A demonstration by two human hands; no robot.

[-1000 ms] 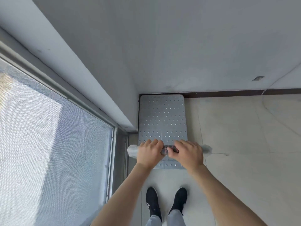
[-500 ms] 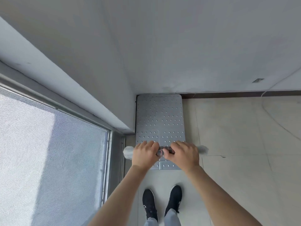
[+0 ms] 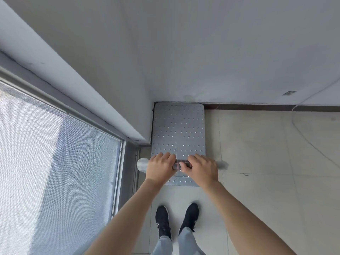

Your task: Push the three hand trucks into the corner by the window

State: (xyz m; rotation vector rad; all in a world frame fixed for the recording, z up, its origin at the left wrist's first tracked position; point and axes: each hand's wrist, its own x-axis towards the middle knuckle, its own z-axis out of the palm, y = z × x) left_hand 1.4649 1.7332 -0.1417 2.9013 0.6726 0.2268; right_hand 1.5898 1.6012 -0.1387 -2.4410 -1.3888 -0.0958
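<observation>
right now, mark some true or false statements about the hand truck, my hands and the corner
The left hand and right hand both hold the handle of the grey studded metal hand truck. True.
Its far end reaches the white wall. True.
The mesh-screened window is on the person's right. False: it is on the left.
Three hand trucks are in view. False: only one shows.
The shoes are white. False: they are black.

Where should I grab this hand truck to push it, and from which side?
Grip the handle at the near end, from behind, palms down, as the left hand and right hand do. The deck is flat and low, its far and left edges by the walls, so the bar looks like the only hold.
</observation>
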